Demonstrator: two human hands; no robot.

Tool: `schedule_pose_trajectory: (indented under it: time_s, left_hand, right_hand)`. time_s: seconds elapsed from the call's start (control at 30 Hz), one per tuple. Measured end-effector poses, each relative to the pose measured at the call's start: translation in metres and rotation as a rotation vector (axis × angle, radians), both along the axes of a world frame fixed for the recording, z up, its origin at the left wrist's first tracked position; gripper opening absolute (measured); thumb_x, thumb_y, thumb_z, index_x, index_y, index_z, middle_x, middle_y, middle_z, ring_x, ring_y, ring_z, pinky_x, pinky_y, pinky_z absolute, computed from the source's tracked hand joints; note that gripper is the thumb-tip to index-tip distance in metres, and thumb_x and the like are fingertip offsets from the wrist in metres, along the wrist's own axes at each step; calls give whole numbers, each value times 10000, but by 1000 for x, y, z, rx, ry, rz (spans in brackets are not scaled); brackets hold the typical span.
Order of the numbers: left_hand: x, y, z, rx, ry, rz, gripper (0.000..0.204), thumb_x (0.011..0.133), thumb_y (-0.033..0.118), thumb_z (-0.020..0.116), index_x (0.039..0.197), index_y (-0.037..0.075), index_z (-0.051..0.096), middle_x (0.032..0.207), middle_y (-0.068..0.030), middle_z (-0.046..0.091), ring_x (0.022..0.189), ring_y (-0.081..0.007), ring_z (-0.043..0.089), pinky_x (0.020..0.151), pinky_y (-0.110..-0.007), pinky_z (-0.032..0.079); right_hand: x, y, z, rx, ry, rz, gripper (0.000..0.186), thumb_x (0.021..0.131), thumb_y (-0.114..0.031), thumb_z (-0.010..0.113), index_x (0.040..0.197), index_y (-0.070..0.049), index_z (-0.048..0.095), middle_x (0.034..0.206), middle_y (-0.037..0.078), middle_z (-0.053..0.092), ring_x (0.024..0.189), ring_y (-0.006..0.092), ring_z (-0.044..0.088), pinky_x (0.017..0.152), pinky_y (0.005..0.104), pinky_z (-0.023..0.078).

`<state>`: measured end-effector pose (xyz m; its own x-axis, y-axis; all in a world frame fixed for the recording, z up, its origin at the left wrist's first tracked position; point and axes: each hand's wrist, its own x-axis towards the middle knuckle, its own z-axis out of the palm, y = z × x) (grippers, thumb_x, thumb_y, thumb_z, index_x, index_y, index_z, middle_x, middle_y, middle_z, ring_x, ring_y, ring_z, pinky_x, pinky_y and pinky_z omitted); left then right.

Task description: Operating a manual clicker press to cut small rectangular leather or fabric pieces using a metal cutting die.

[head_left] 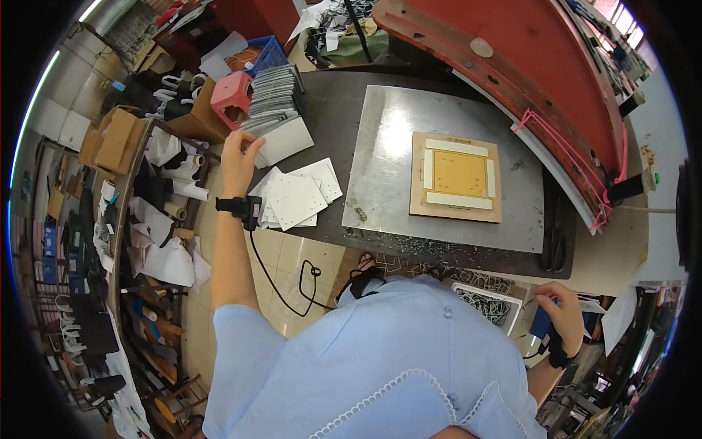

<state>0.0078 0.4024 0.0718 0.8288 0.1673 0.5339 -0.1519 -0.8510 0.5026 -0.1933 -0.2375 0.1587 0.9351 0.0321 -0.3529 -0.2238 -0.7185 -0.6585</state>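
My left hand [246,148] pinches the near left edge of a white card [284,140], at the front of a banded stack of grey cards [276,94]. Below it, loose white punched square plates [292,201] overlap on the dark table. My right hand [556,311] is low at the right, off the table's front edge, fingers curled together; whatever they may hold is too small to make out. On a steel plate [380,161] lies a wooden board [420,212] with a yellow punched square [457,172] framed by pale strips.
A red press lid [534,58] with pink cord rises at the back right. A pink stool [227,99], cardboard boxes [121,139] and a shelf of rolls and sheets [157,241] stand left. Below the table's front edge is a white tray [512,314] of small metal pieces.
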Motion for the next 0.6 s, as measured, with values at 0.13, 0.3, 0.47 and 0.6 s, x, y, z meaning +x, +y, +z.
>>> schedule_pose_trajectory:
  time_s: [0.13,0.3,0.47,0.6]
  left_hand:
    - [0,2,3,-208,74,32,213,885,172,698,994,1,632,882,-101,667,777,-200,619,726,-308,483]
    - [1,-2,10,-118,66,5,186,924,150,649,1027,-5,658,947,-107,698,861,-198,652,797,-301,496]
    - [1,-11,20,-36,-196,-11,143,930,108,637,998,-16,660,969,-90,694,889,-161,637,842,-273,481]
    - [-12,-28,45,-170,-167,191,199,986,187,602,1017,-1,661,959,-60,699,838,-97,600,791,-253,482]
  right_hand:
    - [4,-9,-16,-139,92,59,283,826,-148,659,1073,-10,644,879,128,684,807,252,640,741,342,483]
    - [23,17,-8,-157,-192,72,275,869,-181,652,1095,-24,652,886,135,663,825,263,632,760,356,490]
    - [58,41,1,-107,-283,206,246,881,-175,659,1082,-33,667,877,129,672,858,278,627,766,362,491]
    - [76,53,3,10,-321,238,249,891,-187,657,1080,-26,670,901,125,681,813,269,633,736,350,498]
